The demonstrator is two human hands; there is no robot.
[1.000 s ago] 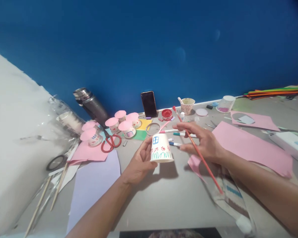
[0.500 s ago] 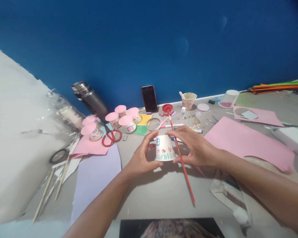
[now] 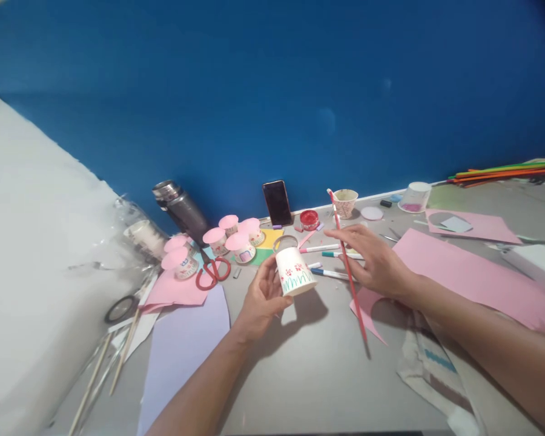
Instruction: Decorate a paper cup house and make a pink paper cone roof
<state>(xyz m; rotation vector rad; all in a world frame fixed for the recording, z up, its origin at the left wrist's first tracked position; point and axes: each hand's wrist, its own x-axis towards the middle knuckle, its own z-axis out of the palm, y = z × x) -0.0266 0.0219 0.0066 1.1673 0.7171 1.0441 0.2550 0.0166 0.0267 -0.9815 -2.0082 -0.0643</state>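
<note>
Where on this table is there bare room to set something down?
Widest: the near middle of the table, between left forearm and striped cloth. Smaller: far right, between coloured sticks and cut pink paper. Crowded: back left, with scissors and pink-topped cups.

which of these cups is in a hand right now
The white cup in the left hand. Its top looks bare, while the clustered cups near the red-handled scissors wear pink discs.

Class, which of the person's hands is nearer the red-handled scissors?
Left: the left hand, holding the cup, is right of the scissors; the right hand, holding the brush, is farther right, past the cup.
</note>
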